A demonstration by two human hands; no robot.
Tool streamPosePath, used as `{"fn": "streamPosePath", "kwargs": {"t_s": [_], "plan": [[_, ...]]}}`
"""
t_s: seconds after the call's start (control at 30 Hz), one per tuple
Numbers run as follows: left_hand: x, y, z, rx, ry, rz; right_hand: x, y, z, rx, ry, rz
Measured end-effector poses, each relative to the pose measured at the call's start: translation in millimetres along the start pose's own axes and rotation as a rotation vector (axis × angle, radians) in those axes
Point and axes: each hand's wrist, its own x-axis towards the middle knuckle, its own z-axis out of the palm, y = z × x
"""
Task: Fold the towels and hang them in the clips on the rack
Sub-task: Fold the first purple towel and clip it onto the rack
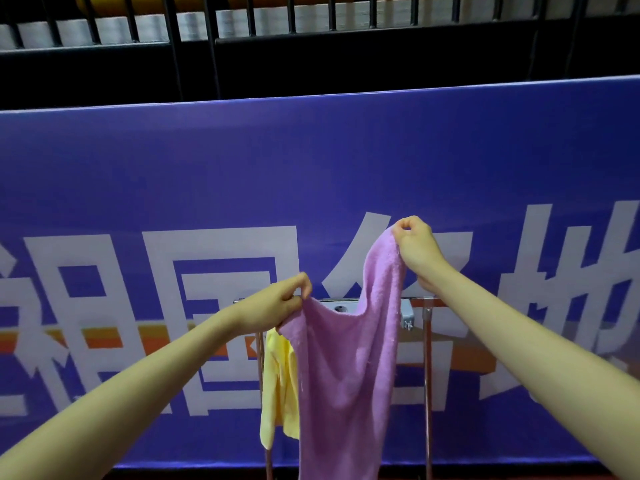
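Lilac terry cloth fills the middle of the view: a purple towel (343,368) hangs in the air in front of a metal rack (428,375), held up by its top edge between two bare hands. The left hand (277,303) pinches one upper corner between thumb and curled fingers (301,282), low and close to the rack's top bar. The right hand (417,245) pinches the other corner, raised higher and further to the right, its fingers closed on the cloth as well. Between the two grips the top edge sags in a shallow curve, and the rest of the towel drops straight down past the lower edge of the view, unfolded. Behind it and to its left, a yellow towel (278,386) hangs from the rack's left end, partly covered by the purple one; how it is fastened there is hidden. A grey clip (407,317) sits on the top bar near the right upright, with nothing in it. Behind the rack stands a blue banner (311,174) with large white characters, and above that a dark railing (242,26).
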Motion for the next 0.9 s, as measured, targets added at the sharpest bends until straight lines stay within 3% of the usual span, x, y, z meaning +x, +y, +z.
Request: {"fn": "streamPosePath", "kwargs": {"t_s": [0.23,0.5,0.57,0.67,0.77,0.9], "plan": [[-4,0,5,0.062,-0.259,-0.124,0,2,6,-0.036,-0.02,-0.009],[-6,-12,11,0.59,-0.121,0.141,-2,9,12,-0.063,-0.073,-0.014],[-7,-13,10,0.813,0.027,0.342,-1,11,11,-0.074,-0.067,-0.015],[-7,-18,10,1.233,0.239,0.795,1,13,8,-0.087,-0.037,0.003],[-7,-27,25,1.368,0.079,1.112,5,14,4,-0.114,-0.008,0.029],[-9,-36,54,1.212,-0.137,1.251,5,16,3,-0.128,-0.026,0.074]]}}
